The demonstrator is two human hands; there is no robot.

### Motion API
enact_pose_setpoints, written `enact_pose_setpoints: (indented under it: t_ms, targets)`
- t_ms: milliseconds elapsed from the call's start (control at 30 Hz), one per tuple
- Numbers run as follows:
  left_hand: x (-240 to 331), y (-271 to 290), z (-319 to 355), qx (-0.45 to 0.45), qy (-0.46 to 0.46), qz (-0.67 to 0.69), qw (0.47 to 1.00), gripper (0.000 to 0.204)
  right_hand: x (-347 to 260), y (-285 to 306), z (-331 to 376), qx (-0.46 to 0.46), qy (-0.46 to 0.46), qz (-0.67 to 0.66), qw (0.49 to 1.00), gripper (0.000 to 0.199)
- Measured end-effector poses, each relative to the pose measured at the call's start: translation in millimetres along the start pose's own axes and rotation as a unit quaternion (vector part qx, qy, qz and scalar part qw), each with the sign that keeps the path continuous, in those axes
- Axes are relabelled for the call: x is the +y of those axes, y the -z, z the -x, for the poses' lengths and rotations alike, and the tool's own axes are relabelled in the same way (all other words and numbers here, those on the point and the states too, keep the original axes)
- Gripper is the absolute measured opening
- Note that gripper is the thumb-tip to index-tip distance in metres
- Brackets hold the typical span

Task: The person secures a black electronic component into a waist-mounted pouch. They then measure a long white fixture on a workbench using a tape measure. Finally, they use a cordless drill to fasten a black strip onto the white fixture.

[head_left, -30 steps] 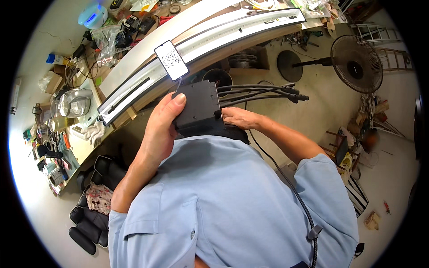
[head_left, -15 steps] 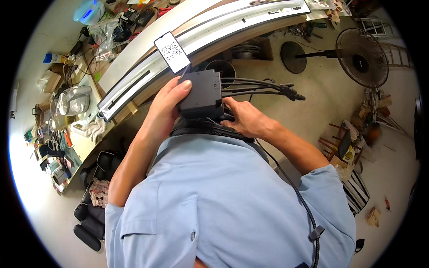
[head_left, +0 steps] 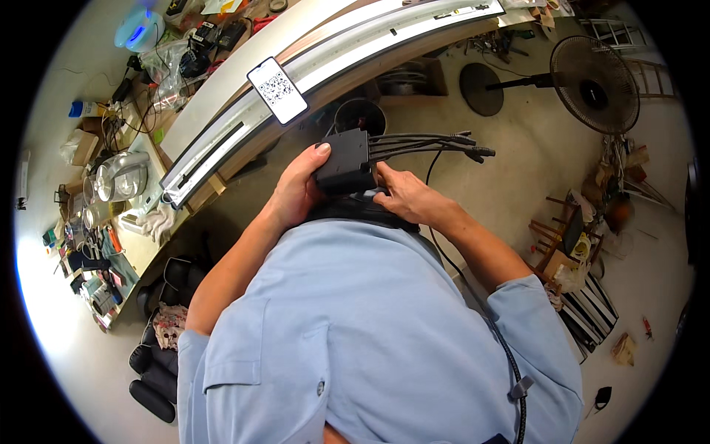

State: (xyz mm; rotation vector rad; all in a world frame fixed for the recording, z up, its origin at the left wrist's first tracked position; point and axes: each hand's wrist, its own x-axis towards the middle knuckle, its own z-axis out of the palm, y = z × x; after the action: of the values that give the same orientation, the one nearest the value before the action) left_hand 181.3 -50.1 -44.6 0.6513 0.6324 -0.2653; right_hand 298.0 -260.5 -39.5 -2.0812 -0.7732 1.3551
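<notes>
— So, which step are you working through at this point?

— You are holding the black box [head_left: 346, 160] at chest height, and by my reading you are sorting out its cable bundle [head_left: 429, 143] — the holding part looks settled.

— How are the fingers sitting?

— Your left hand [head_left: 296, 191] is wrapping the box's left end, thumb pressing on its top edge, other fingers curled out of sight underneath. Your right hand [head_left: 408, 198] is bracing the right lower corner, fingers pressed together, just below where the cables are leaving.

— And the next move?

— It is probably calling for a steady left grip while the right fingers are shifting up to the cables — they are fanning out just beyond your right fingertips, untouched.
</notes>
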Motion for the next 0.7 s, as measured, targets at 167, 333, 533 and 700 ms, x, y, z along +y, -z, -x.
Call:
enact_pose_setpoints:
  t_ms: [167, 333, 533, 700]
  targets:
    - [-1.2, -6.1, 6.0, -0.004, -0.015, 0.003, 1.000, 0.046, -4.6, 2.8, 9.0, 0.014, 0.009, 0.014, 1.000, 0.048]
    - [-6.2, -8.9, 6.8, 0.012, -0.027, -0.014, 0.999, 0.045, -16.9, -0.5, 26.2, 0.069, 0.054, 0.053, 0.995, 0.037]
    - [-6.5, -11.8, 5.5, 0.009, -0.018, -0.012, 1.000, 0.050, -3.5, 5.7, 29.3, 0.065, 0.020, -0.039, 0.997, 0.036]
    - [-8.4, -15.7, 2.5, 0.013, -0.026, -0.017, 0.999, 0.051, -12.8, 30.0, 49.1, 0.236, 0.262, 0.027, 0.936, 0.024]
